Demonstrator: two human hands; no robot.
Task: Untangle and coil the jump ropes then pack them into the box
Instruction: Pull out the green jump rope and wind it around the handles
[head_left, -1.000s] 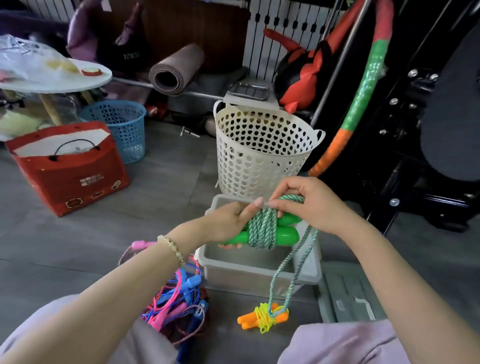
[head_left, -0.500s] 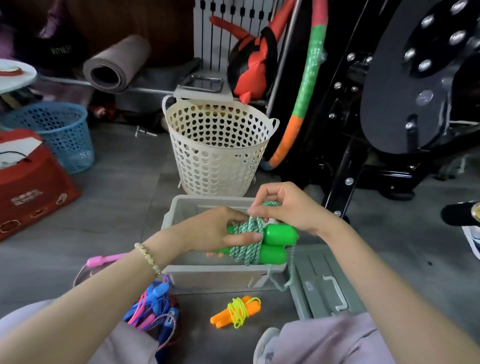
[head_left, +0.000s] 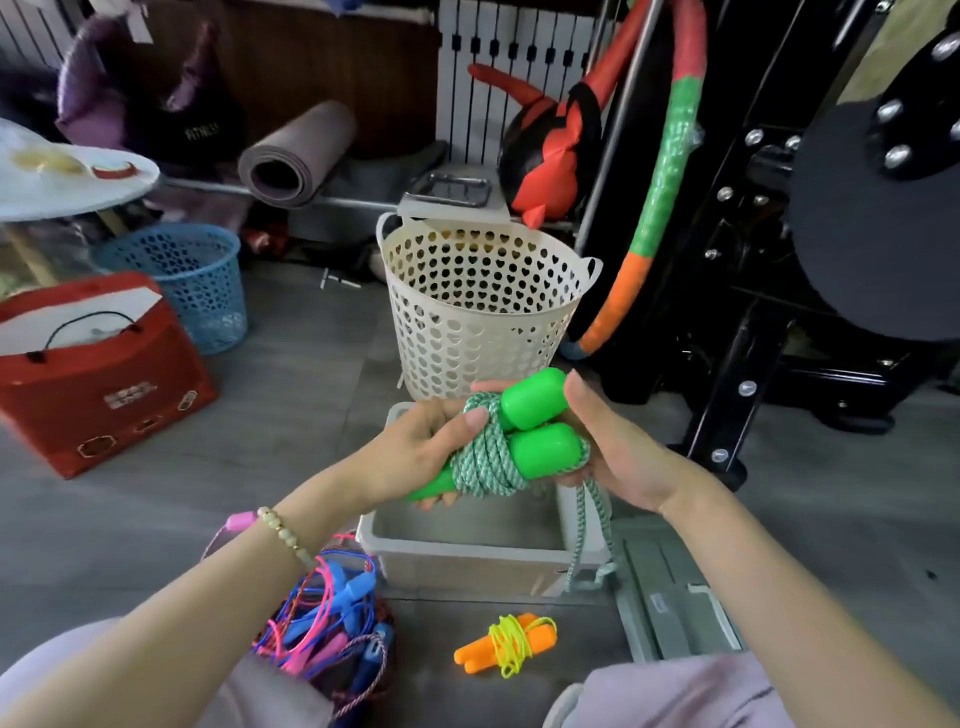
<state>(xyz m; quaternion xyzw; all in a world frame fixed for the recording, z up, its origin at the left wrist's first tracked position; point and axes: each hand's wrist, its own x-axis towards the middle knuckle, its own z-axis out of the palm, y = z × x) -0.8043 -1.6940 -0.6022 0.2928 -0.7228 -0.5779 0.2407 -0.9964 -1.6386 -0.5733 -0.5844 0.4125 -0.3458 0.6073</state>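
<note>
Directly above the translucent grey plastic box, both hands hold the green-handled jump rope with teal-and-white braided cord. Its 2 handles lie side by side, their long axis running from low on the left to high on the right. The fat ends point toward the right hand, whose curled fingers cup them. The left hand grips the narrow ends, thumb pressing on the wound coil. 1 loose tail of cord hangs from beside the right palm to the box's right front corner. The nearer right hand likely must tuck that tail before the bundle goes straight down.
</note>
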